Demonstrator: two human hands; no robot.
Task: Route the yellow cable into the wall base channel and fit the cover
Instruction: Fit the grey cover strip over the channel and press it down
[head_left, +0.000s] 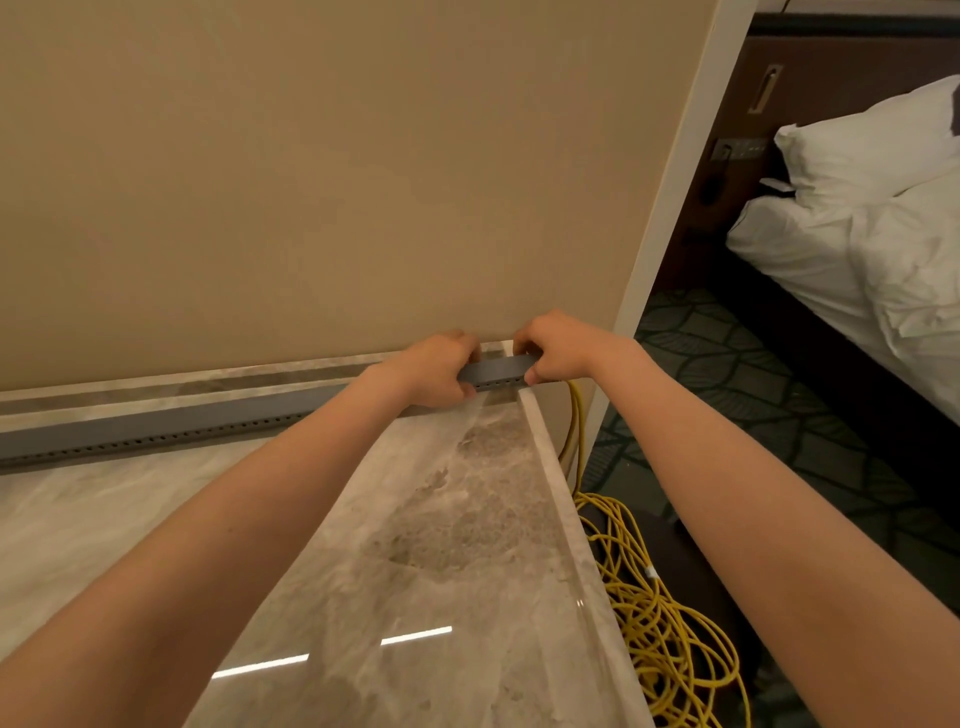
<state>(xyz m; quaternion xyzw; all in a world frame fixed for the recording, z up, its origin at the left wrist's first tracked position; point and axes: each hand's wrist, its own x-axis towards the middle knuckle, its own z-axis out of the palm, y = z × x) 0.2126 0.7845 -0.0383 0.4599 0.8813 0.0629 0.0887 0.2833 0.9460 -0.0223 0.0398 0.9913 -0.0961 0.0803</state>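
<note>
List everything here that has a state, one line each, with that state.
Left hand: gripping the gray channel near its right end.
Right hand: gripping the channel's right end.
Gray channel: lying along the wall base, right end held.
Yellow cable: mostly loose in a pile on the floor, one strand rising toward the channel end.
Bed: unmade, sheets rumpled.
</note>
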